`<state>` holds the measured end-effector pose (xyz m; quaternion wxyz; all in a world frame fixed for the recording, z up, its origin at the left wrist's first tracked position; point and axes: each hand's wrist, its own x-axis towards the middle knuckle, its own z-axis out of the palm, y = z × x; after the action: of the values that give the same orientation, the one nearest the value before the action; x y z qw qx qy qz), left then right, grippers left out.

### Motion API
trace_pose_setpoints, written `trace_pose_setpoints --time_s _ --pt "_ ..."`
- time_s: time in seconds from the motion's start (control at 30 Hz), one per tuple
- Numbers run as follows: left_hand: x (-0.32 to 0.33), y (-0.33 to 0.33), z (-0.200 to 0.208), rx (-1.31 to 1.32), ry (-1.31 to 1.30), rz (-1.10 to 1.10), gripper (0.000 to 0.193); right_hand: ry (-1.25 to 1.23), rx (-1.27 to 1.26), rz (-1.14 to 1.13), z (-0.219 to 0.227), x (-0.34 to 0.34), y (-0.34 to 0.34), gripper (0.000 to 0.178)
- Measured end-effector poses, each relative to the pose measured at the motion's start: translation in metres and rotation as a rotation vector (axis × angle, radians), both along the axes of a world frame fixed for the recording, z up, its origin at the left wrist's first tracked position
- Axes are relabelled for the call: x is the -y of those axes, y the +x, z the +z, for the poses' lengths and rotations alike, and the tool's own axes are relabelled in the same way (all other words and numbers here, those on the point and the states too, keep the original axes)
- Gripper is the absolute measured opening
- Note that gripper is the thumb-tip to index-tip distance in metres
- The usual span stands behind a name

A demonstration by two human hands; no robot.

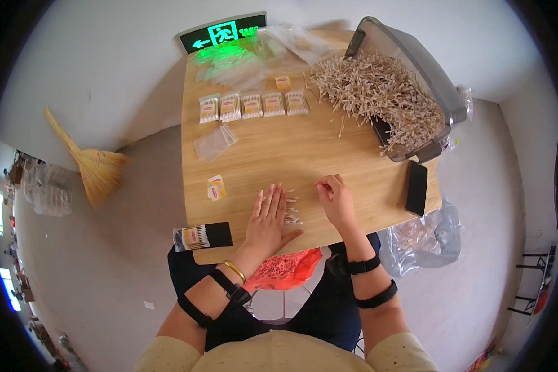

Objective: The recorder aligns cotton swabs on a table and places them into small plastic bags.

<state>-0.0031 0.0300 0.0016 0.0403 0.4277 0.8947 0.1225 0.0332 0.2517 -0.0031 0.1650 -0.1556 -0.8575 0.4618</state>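
Down at the near side of the wooden table (347,149), a small bunch of cotton swabs (292,217) is lying flat, partly hidden, its thin sticks running roughly crosswise and its white tips poking out rightward in a loose, uneven row. Up at the far right, a great tangled heap of swabs (372,84) is sprawling, sticks pointing every which way, a few straying at its edges. And farther left, five filled packets (252,106) are sitting side by side, swabs showing around yellow-and-white cards.
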Motion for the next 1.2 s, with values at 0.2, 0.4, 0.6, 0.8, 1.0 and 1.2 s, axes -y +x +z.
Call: trace_pose_setpoints --time_s 0.2,0.4,0.6,0.8,1.0,1.2 --pt "0.011 0.017 0.005 -0.021 -0.121 -0.04 0.106 0.091 -0.029 -0.128 -0.005 0.019 0.029 0.007" --pt "-0.009 0.01 0.004 -0.045 -0.112 0.057 0.108 0.293 -0.072 -0.178 -0.009 0.037 0.034 0.009" --pt "-0.012 0.012 0.006 -0.04 -0.11 0.077 0.107 0.294 -0.091 -0.206 -0.014 0.036 0.035 0.009" --pt "-0.006 0.002 0.007 -0.049 -0.044 0.014 0.1 0.282 -0.119 -0.215 -0.012 0.036 0.036 0.009" --pt "-0.009 -0.023 0.016 0.123 0.061 -0.076 0.086 0.265 -0.095 -0.216 -0.014 0.034 0.038 0.01" --pt "0.022 -0.022 0.008 0.197 0.226 -0.109 0.086 0.215 -0.122 -0.188 -0.014 0.034 0.036 0.014"
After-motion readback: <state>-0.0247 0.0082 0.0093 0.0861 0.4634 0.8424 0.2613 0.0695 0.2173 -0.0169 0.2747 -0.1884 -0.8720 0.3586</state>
